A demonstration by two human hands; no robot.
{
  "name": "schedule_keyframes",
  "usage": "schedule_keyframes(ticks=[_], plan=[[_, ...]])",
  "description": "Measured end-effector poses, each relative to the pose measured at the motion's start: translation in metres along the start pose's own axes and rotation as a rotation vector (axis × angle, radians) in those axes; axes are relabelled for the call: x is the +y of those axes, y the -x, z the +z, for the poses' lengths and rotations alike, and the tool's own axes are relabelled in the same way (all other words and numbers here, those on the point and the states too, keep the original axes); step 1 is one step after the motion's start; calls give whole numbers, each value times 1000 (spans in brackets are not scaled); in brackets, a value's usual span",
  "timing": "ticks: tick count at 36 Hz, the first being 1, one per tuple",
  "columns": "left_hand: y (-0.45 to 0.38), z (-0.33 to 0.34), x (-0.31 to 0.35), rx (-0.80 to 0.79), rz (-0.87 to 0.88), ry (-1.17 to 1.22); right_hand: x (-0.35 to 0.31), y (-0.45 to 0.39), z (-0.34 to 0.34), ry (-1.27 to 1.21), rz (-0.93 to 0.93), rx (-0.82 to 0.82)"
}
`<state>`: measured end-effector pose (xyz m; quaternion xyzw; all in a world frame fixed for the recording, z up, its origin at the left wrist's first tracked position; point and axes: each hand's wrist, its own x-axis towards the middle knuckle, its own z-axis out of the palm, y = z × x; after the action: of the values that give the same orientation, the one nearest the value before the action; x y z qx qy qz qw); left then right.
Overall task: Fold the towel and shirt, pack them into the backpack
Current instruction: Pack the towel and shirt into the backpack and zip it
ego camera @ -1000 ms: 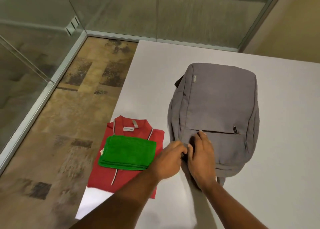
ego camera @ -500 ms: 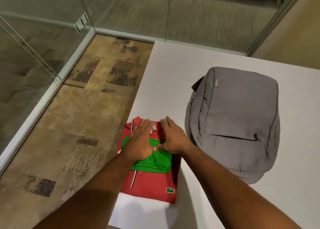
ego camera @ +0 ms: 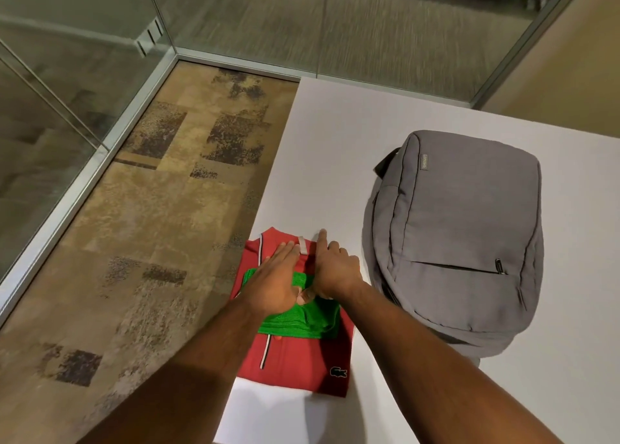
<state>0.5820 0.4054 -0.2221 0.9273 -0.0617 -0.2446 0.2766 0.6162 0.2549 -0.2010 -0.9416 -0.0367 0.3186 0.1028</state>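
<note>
1. the folding looks done: the red shirt [ego camera: 295,363] lies folded near the left edge of the white worktop [ego camera: 328,148], with the folded green towel [ego camera: 295,326] stacked on top of it.
2. the left hand [ego camera: 273,280] lies flat, fingers straight, across the towel and the shirt's collar end, gripping nothing.
3. the right hand [ego camera: 335,269] sits just beside it, thumbs touching, forefinger stretched past the collar and the other fingers bent over the stack's right edge; whether it pinches the cloth i cannot tell.
4. the step in hand seems to be taking up the stack; next it needs lifting as one pile.
5. the grey backpack [ego camera: 463,235] lies flat to the right, near the hands; its main zip looks shut, so it wants opening.
</note>
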Motion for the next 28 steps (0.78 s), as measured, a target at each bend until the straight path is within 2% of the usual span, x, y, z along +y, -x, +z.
schedule_keyframes(ticks=[9, 14, 21, 28], plan=[[1, -3, 4, -27, -6, 44, 4, 7, -7, -220, 72, -111], [3, -5, 11, -91, -6, -15, 0, 19, -6, -117, 47, -47], [15, -9, 28, -145, 66, -130, 12, 40, -8, 41, 18, -54], [25, 5, 41, -137, 92, -69, 27, 53, -3, 50, -1, -80]])
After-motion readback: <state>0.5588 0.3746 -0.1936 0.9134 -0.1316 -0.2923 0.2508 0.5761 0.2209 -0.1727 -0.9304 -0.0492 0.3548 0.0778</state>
